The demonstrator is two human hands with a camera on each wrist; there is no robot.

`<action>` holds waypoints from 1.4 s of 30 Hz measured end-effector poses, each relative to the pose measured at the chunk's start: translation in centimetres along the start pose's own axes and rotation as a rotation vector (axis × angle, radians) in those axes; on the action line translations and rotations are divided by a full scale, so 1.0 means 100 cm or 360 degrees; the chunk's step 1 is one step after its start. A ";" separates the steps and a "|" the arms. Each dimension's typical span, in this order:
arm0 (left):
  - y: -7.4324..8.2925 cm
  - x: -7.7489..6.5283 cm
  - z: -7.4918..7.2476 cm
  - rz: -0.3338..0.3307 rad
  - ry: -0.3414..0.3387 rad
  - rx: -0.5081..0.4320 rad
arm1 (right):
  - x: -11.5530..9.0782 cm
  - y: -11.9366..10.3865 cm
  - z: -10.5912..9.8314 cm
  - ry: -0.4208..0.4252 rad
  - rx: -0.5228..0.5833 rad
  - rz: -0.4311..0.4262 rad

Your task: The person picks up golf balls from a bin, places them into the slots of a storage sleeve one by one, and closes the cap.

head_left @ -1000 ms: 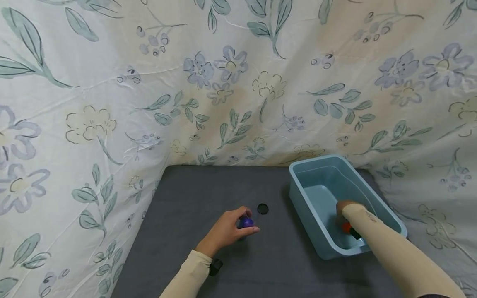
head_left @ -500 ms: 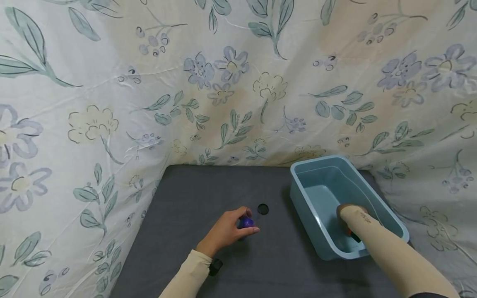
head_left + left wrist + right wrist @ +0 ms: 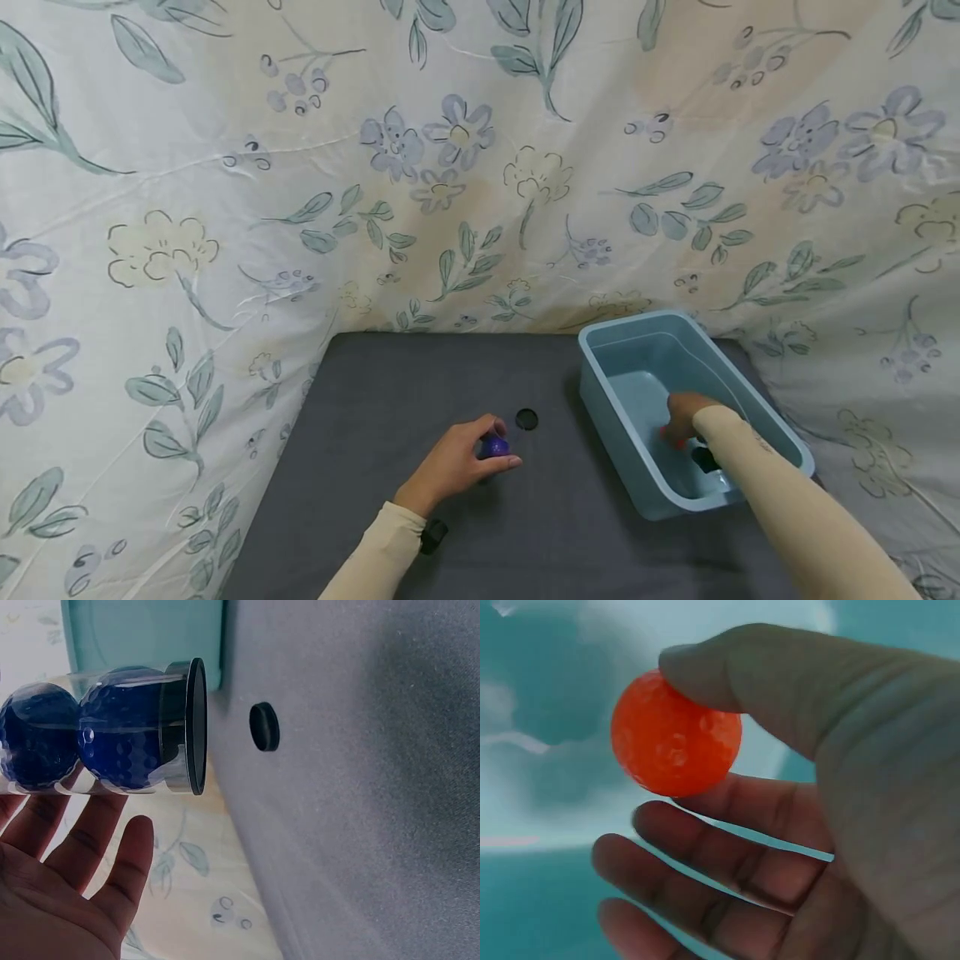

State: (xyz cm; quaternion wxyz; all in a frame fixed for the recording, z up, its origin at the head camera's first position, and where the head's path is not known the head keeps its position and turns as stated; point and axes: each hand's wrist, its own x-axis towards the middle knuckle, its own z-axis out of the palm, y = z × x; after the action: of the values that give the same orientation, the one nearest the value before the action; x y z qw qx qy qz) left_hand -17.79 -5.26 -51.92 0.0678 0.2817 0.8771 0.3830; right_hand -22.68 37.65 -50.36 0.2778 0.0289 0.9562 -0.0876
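Observation:
My left hand holds a clear tube over the table. Blue dimpled golf balls sit in a row inside it, and a black cap closes the end toward the table. In the head view the uppermost ball looks purple between thumb and fingers. Down in the light blue bin, my right hand pinches an orange golf ball between thumb and index finger. Its other fingers are loosely extended below the ball.
A loose round black cap lies on the dark grey tablecloth between left hand and bin. Flowered fabric hangs behind and along the sides. The bin's raised walls surround my right hand.
My right hand has moved left and away from me inside the bin, with the orange ball. The left hand and tube stay in place.

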 end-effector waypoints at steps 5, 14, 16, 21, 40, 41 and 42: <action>0.000 0.000 0.000 -0.0012 0.0000 -0.0003 | -0.008 -0.010 -0.012 0.0105 0.0150 -0.0096; 0.002 0.000 0.000 0.0011 0.0004 0.0004 | -0.031 -0.022 -0.028 0.0407 0.0314 -0.0287; 0.003 0.000 0.000 0.0006 0.0000 0.0001 | -0.038 -0.027 -0.030 0.0491 0.0334 -0.0322; 0.003 0.000 -0.001 0.0002 -0.0004 -0.0004 | -0.056 -0.043 -0.033 0.0682 0.0412 -0.0370; 0.006 0.005 0.000 0.0028 0.0008 0.0031 | -0.096 -0.138 0.001 0.0993 0.0892 -0.0877; 0.007 0.005 0.000 0.0032 0.0009 0.0031 | -0.097 -0.143 0.004 0.0981 0.0914 -0.0909; 0.007 0.005 0.000 0.0038 0.0009 0.0028 | -0.098 -0.148 0.007 0.0969 0.0936 -0.0932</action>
State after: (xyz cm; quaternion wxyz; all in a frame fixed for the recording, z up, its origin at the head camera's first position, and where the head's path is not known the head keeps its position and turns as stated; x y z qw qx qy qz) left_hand -17.92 -4.62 -51.38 0.0583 0.2918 0.8772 0.3769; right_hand -15.65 22.91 -43.42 -0.0693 -0.1389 0.8967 -0.4145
